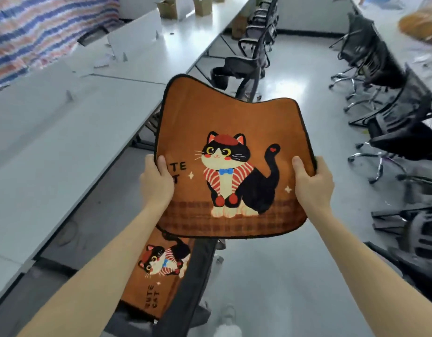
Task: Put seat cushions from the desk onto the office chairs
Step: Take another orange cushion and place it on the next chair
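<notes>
Seat cushion (234,117) is held midair, its side edges clasped by the left grip (156,181) and right grip (312,183). Likely next, it is to be laid flat on the bare chair (244,65) ahead.

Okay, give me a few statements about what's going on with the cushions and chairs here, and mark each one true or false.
1. The left hand and right hand each grip a side edge of the held cushion. True.
2. The held cushion's print is a dog. False: it shows a black-and-white cat in a red hat.
3. A second cushion with the same print lies on a chair below the held one. True.
4. The chairs along the right are white. False: those office chairs are black.
</notes>
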### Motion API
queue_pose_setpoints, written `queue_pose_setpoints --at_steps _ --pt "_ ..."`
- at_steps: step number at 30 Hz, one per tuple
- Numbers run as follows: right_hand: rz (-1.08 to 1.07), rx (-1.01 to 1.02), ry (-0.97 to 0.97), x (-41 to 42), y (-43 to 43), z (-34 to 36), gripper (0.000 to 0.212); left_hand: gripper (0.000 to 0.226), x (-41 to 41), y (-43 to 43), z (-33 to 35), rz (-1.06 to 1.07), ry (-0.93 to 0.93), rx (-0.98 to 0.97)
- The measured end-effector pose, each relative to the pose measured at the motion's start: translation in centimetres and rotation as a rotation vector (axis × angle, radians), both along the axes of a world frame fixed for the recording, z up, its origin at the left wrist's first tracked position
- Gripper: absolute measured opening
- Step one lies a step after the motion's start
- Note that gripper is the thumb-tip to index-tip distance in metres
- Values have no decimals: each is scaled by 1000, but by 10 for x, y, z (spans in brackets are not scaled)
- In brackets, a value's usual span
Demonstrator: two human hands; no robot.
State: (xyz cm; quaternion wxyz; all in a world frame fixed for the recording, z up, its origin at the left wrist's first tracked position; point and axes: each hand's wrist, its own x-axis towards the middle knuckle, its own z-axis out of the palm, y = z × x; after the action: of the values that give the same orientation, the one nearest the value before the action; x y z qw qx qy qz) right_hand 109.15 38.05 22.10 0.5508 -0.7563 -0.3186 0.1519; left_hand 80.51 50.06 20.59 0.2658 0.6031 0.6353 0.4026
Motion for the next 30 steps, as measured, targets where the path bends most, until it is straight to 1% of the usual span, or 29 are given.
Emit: queue_pose_setpoints --at_steps 3,5,7,8,11,15,20,24,27,30 --pt "24 -15 -55 35 34 -7 19 35 32 33 -5 -7 -13 0" --pt "53 -25 -70 67 73 -11 15 35 58 67 -8 9 -15 -2" --pt "84 -44 -61 93 108 -17 9 34 79 98 -8 12 -4 -4" --pt "82 -63 -47 115 132 -21 9 33 99 125 -9 9 5 -14" --pt "111 -98 -30 147 172 -25 10 32 128 165 -8 2 3 -11" --pt "34 -95 15 217 238 -27 10 34 205 242 -7 -51 34 -50" --pt "-70 -103 69 292 274 -38 14 40 283 313 -3 -157 86 -32" --pt "-126 -102 75 375 325 -47 18 35 368 382 2 -249 116 42" --pt "-134 -99 88 443 381 -47 19 35 436 437 0 -245 138 23" --pt "-121 -118 107 506 434 -44 19 32 493 489 -2 -221 150 -52"
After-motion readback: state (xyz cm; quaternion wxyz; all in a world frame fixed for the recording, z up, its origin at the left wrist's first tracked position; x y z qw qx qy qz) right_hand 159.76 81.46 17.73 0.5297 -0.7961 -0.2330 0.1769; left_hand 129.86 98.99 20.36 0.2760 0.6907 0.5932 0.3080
